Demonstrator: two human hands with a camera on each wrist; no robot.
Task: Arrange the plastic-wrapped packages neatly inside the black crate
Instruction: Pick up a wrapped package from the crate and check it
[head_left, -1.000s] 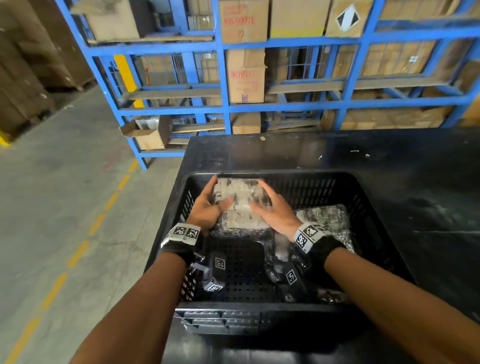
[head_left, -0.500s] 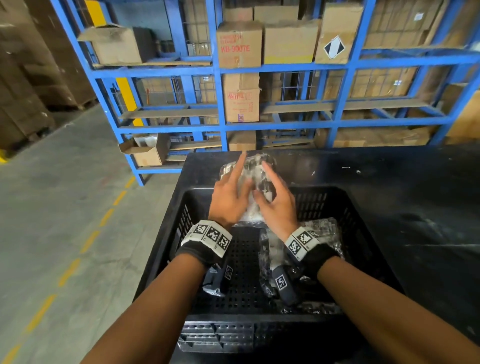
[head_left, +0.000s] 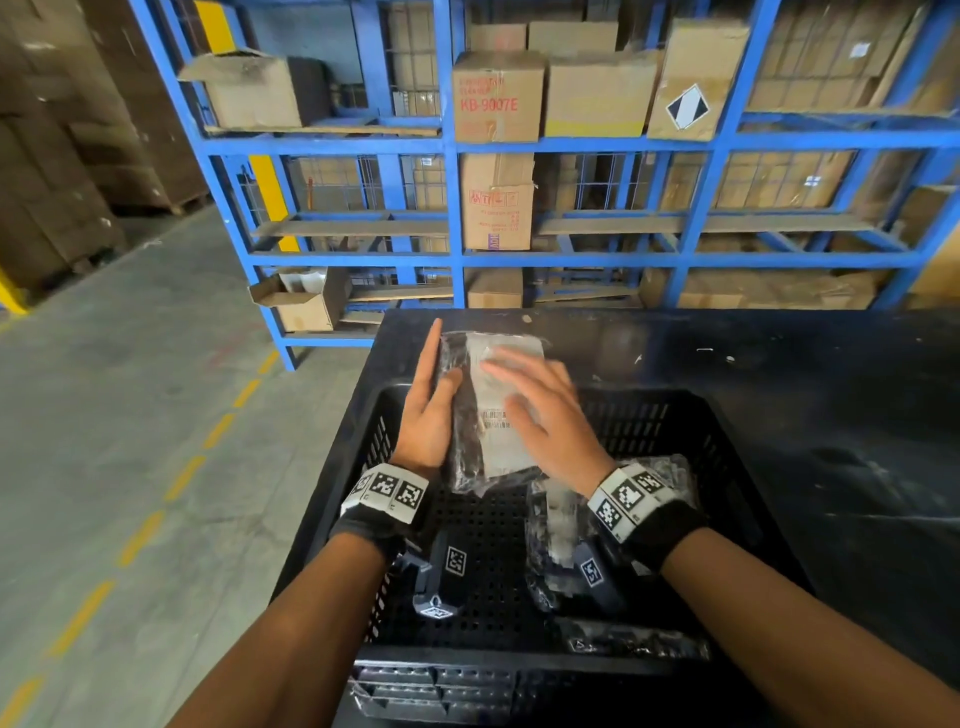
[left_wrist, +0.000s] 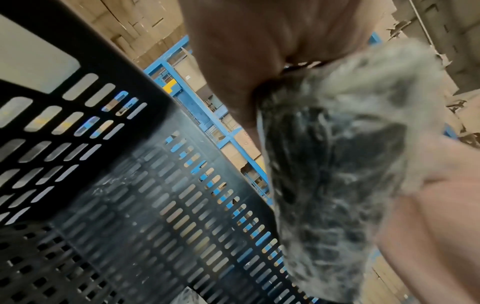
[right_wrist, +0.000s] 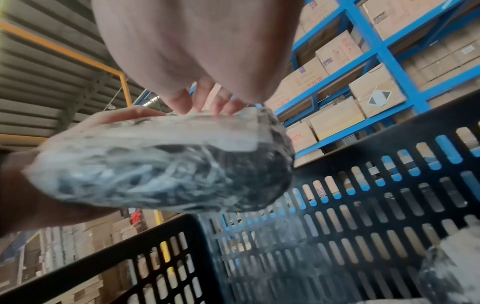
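The black crate (head_left: 649, 426) sits on a black table (head_left: 805, 374). Both hands hold one plastic-wrapped package (head_left: 493, 415) in the air above the crate's far wall; it is dark with a pale label and lies lengthwise away from me. My left hand (head_left: 431, 410) grips its left edge, thumb on top and palm beneath. My right hand (head_left: 545, 410) lies on its top with spread, fairly straight fingers. The left wrist view shows the package (left_wrist: 337, 164) against the palm, and in the right wrist view fingertips touch the package (right_wrist: 155, 164). More wrapped packages (head_left: 561, 525) lie in the crate's right half.
The crate's perforated floor (head_left: 488, 571) shows bare in its left half. Another wrapped package (head_left: 634, 644) lies by the near wall. Blue shelving (head_left: 452, 218) with cardboard boxes stands behind the table. Concrete floor with a yellow dashed line (head_left: 182, 478) runs along the left.
Both hands have raised the package from low inside the crate to above its far wall and turned it lengthwise. My view has tilted upward.
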